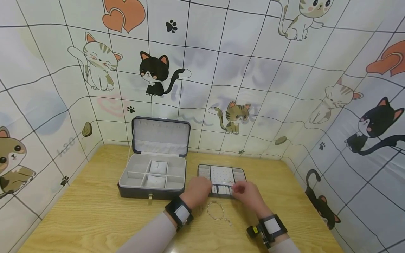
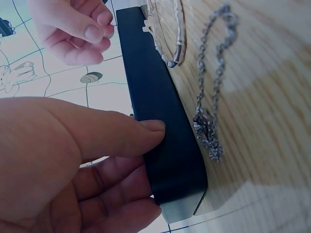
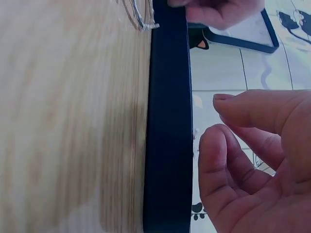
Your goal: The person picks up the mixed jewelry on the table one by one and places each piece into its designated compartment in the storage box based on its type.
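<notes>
A shallow dark jewelry tray (image 1: 222,173) with a pale lining lies on the table, its front part holding a row of ring slots. My left hand (image 1: 197,189) grips its front left corner; in the left wrist view the thumb (image 2: 141,133) presses the dark outer wall and the fingers curl behind it. Over the tray's front right part is my right hand (image 1: 250,196). Its fingers (image 3: 214,150) are loosely bent, thumb apart, with nothing visible between them. Before the tray lie a round bracelet (image 1: 208,211) and a silver chain (image 2: 209,141).
An open dark jewelry box (image 1: 133,192) with pale compartments and two small cushions stands left of the tray, lid raised. A small piece with a dangling end (image 1: 228,221) lies right of the bracelet. Cat-patterned cloth (image 1: 202,70) hangs behind the wooden table (image 1: 79,203).
</notes>
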A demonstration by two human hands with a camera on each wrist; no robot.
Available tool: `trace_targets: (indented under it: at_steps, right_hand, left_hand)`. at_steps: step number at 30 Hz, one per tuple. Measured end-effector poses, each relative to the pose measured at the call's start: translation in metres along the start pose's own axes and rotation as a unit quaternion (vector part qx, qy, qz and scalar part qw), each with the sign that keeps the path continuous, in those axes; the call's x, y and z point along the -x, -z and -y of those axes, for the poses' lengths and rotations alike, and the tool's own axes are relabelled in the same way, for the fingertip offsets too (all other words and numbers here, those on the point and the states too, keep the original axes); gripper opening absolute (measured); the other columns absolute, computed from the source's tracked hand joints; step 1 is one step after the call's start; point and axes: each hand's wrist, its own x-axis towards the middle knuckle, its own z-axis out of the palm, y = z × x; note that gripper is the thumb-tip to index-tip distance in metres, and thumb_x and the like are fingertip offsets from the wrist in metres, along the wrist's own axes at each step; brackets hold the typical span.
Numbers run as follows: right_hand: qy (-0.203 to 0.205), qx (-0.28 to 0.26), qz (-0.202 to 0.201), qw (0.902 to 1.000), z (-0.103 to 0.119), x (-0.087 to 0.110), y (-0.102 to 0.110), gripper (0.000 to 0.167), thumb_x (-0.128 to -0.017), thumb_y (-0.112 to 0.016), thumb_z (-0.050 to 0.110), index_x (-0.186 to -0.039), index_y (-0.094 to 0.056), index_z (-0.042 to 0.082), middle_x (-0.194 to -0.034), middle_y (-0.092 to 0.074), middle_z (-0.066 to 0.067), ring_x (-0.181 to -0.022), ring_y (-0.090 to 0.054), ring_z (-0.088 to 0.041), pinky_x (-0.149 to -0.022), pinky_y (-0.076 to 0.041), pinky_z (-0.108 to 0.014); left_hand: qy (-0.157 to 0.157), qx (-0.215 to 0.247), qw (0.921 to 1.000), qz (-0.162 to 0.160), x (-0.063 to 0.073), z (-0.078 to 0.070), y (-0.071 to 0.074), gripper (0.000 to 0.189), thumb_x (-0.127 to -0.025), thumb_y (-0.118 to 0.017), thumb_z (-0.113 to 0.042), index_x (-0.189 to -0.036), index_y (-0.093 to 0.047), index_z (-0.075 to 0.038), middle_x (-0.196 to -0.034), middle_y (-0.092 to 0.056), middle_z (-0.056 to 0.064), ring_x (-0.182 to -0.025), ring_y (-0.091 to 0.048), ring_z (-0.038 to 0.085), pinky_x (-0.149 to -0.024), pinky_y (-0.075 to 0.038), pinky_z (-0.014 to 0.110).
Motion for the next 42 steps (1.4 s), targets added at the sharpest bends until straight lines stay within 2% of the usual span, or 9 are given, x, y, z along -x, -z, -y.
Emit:
trace_targets:
  at_steps: [6,12,19,24,27,37,42]
  right_hand:
    - [0.032,0.002,0.031,0.9990,-0.004,0.014,-0.002,0.017,-0.083,-0.083,-0.001,-0.089,-0.076,0.014,-0.085,-0.070,0.003,-0.080,-0.061,-0.012,-0.073,-0.053,-0.025]
    - [0.055,0.012,0.077,0.9954,-0.008,0.025,-0.003,0.016,-0.083,-0.084,0.005,-0.088,-0.074,0.018,-0.084,-0.069,0.005,-0.079,-0.061,-0.011,-0.071,-0.053,-0.024]
    - [0.116,0.023,0.137,0.9835,-0.002,0.037,-0.004,0.014,-0.083,-0.083,0.007,-0.088,-0.077,0.019,-0.087,-0.074,0.003,-0.077,-0.063,-0.004,-0.071,-0.055,-0.024]
    - [0.128,0.003,0.175,0.9762,0.006,0.045,-0.007,0.014,-0.082,-0.080,0.005,-0.087,-0.077,0.017,-0.081,-0.072,0.007,-0.070,-0.063,-0.003,-0.064,-0.056,-0.025]
    - [0.131,0.007,0.179,0.9751,0.010,0.049,-0.009,0.015,-0.080,-0.080,0.003,-0.087,-0.077,0.017,-0.080,-0.071,0.010,-0.069,-0.062,-0.002,-0.063,-0.055,-0.025]
    - [0.175,0.068,0.163,0.9686,0.013,0.051,-0.018,0.020,-0.077,-0.083,0.004,-0.082,-0.076,0.022,-0.080,-0.066,0.016,-0.072,-0.055,0.003,-0.068,-0.049,-0.022]
    - [0.171,0.078,0.167,0.9680,0.017,0.052,-0.019,0.019,-0.078,-0.083,0.005,-0.080,-0.077,0.022,-0.078,-0.065,0.017,-0.071,-0.054,0.003,-0.067,-0.048,-0.022]
  left_hand:
    - [-0.005,0.003,0.9999,-0.009,0.001,0.000,0.000,0.013,-0.093,-0.073,-0.016,-0.080,-0.074,-0.019,-0.071,-0.068,-0.003,-0.064,-0.062,0.012,-0.051,-0.049,0.031]
    - [-0.005,0.003,0.9999,-0.011,0.001,0.000,0.000,0.012,-0.093,-0.074,-0.016,-0.081,-0.075,-0.019,-0.071,-0.069,-0.004,-0.065,-0.063,0.012,-0.052,-0.050,0.030]
    - [-0.002,0.006,1.0000,0.004,0.000,0.001,0.002,0.011,-0.092,-0.075,-0.017,-0.082,-0.075,-0.019,-0.071,-0.068,-0.003,-0.064,-0.060,0.012,-0.052,-0.049,0.030]
    - [-0.006,0.006,1.0000,-0.004,0.000,0.001,0.003,0.010,-0.091,-0.076,-0.016,-0.081,-0.074,-0.019,-0.071,-0.068,-0.003,-0.063,-0.060,0.012,-0.051,-0.048,0.030]
    - [-0.010,0.002,0.9999,-0.004,0.000,0.001,0.003,0.010,-0.091,-0.076,-0.016,-0.081,-0.074,-0.019,-0.070,-0.068,-0.003,-0.063,-0.060,0.013,-0.050,-0.048,0.030]
    - [-0.010,0.001,0.9999,-0.003,0.000,0.001,0.003,0.010,-0.091,-0.076,-0.016,-0.082,-0.074,-0.020,-0.071,-0.068,-0.004,-0.064,-0.059,0.012,-0.052,-0.048,0.030]
    - [-0.006,0.003,1.0000,0.006,-0.001,0.001,0.002,0.009,-0.092,-0.075,-0.017,-0.083,-0.075,-0.020,-0.072,-0.068,-0.004,-0.064,-0.059,0.012,-0.053,-0.049,0.030]
